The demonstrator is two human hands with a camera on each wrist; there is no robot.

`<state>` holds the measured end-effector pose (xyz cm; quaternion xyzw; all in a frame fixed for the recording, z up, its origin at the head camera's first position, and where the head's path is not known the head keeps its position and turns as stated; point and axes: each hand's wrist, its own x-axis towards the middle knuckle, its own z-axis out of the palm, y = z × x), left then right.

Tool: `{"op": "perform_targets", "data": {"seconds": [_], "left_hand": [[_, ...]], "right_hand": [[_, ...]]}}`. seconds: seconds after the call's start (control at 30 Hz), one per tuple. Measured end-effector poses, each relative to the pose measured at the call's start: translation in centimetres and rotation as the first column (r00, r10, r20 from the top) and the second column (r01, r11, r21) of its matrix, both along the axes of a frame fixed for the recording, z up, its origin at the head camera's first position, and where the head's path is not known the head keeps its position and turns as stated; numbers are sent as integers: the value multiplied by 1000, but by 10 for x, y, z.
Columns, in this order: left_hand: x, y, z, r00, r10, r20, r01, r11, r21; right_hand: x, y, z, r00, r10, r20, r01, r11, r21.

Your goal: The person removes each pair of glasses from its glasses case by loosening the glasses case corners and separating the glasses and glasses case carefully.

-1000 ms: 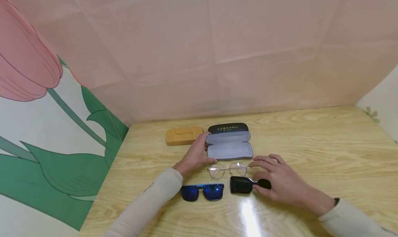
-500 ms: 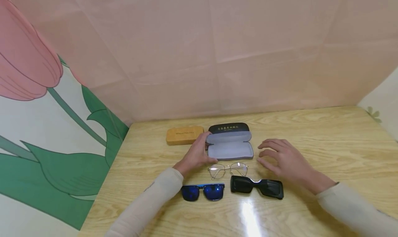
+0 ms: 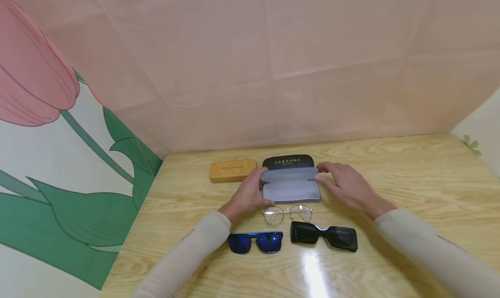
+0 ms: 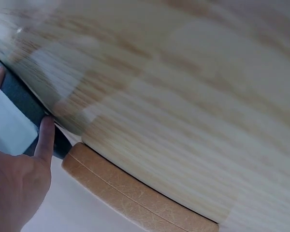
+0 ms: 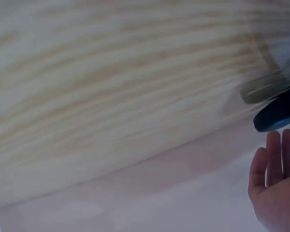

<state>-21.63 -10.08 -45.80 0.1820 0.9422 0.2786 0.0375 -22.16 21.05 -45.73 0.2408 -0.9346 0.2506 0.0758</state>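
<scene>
In the head view a grey-lined glasses case lies with its lid up. My left hand grips its left end, thumb at the front edge and fingers toward the back. The left wrist view shows that hand against the dark case wall. At the lid's right end is my right hand, fingers reaching the lid's edge and thumb near the hinge. Its fingers look fairly straight in the right wrist view. Just in front of the case lie thin-framed eyeglasses.
Blue-lensed sunglasses and thick black sunglasses lie toward the front of the wooden table. Behind the case is a black glasses case with gold lettering. A tan glasses case sits at its left.
My right hand has let go of the black sunglasses and moved back to the right end of the case's lid. The left hand stays on the case.
</scene>
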Motion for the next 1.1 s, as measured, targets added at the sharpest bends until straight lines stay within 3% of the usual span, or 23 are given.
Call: {"op": "perform_targets", "data": {"seconds": [0.3, 0.5, 0.7, 1.0, 1.1], "left_hand": [[-1, 0, -2, 1000, -16, -15, 16, 1000, 4], [0, 0, -4, 1000, -23, -20, 23, 1000, 16], [0, 0, -2, 999, -28, -18, 29, 999, 17], [-1, 0, -2, 999, -35, -16, 35, 999, 7], [-1, -1, -3, 999, -46, -29, 47, 999, 17]], "right_hand": [[-17, -12, -4, 991, 12, 131, -11, 1000, -11], [-22, -22, 1, 963, -7, 269, 10, 1000, -10], [-25, -25, 5, 940, 19, 342, -11, 1000, -25], [-23, -24, 13, 879, 63, 472, -16, 995, -101], [-24, -24, 12, 875, 87, 475, -34, 992, -120]]}}
